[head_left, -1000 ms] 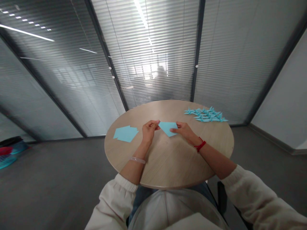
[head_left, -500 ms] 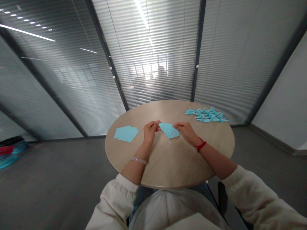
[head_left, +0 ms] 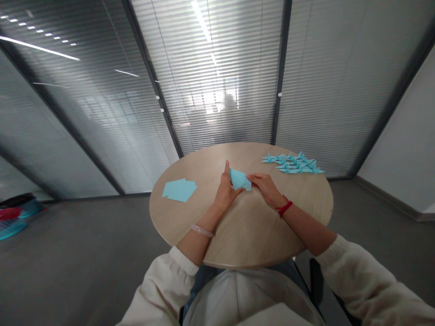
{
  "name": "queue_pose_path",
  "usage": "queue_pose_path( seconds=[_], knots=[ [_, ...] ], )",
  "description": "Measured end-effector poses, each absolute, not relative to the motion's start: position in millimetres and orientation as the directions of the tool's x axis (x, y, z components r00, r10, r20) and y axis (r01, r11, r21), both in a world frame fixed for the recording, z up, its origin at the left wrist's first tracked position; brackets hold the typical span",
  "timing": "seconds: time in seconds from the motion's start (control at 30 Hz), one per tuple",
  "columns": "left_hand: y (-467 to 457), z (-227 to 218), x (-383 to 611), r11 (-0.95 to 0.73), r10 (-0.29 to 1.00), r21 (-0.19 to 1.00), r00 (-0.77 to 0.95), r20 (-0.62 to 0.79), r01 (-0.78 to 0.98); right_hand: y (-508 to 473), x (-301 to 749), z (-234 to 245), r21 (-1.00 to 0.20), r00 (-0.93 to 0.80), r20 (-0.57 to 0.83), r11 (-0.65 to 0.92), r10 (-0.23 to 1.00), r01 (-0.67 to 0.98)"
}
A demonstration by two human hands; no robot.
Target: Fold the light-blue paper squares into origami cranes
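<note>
Between my two hands, over the middle of the table, is a sheet of light blue paper (head_left: 239, 178) with fold lines near its lower edge. My left hand (head_left: 225, 190) supports it from the left, its thumb at the bottom edge and its index finger pointing up along the left side; the other fingers are partly hidden. Pinching the paper's right edge between thumb and fingers is my right hand (head_left: 267, 186), a red cord round that wrist. To the left lies a loose stack of flat blue paper sheets (head_left: 180, 189).
Several folded blue paper cranes (head_left: 295, 163) sit in rows at the back right of the round wooden table (head_left: 251, 231). Glass panels with blinds (head_left: 231, 131) stand behind it. Blue and red baskets (head_left: 13, 217) are on the floor at far left.
My left hand has shifted right and turned from pinching the paper's upper left corner to holding it from the side and below. The paper is tilted differently; my right hand keeps its pinch.
</note>
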State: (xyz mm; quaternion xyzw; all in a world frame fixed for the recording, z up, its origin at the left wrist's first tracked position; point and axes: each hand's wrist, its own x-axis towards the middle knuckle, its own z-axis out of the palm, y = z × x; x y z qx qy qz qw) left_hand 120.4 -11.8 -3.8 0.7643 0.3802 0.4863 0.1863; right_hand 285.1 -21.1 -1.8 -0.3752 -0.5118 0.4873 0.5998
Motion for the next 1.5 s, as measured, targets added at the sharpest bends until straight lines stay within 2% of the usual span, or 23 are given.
queue_pose_path(
  seconds=[0.53,0.8,0.97,1.13,1.27,1.5],
  knots=[
    [-14.9,10.4,110.4,-0.635,0.755,0.695,0.083,0.650,0.337,-20.1,287.1,-3.8,-0.947,-0.070,0.235,0.212,0.969,-0.243],
    [-11.5,9.5,106.9,-0.591,0.777,0.734,-0.007,0.629,0.336,-21.6,285.8,-3.5,-0.966,-0.103,0.256,0.252,0.961,-0.053],
    [-11.7,8.3,108.2,-0.585,0.788,0.705,0.077,0.610,0.401,-15.1,285.4,-7.3,-0.946,-0.082,0.325,0.324,0.942,-0.028],
    [-18.0,7.3,109.9,-0.594,0.792,0.602,0.255,0.555,0.534,-13.5,283.3,-9.2,-0.918,-0.069,0.393,0.395,0.917,0.022],
    [-22.6,7.3,110.8,-0.632,0.762,0.501,0.358,0.539,0.591,-14.6,283.5,-9.7,-0.913,-0.038,0.397,0.398,0.917,0.091],
    [-22.3,7.6,109.9,-0.649,0.744,0.465,0.375,0.553,0.603,-11.2,285.1,-12.7,-0.905,-0.032,0.412,0.413,0.911,0.099]
  ],
)
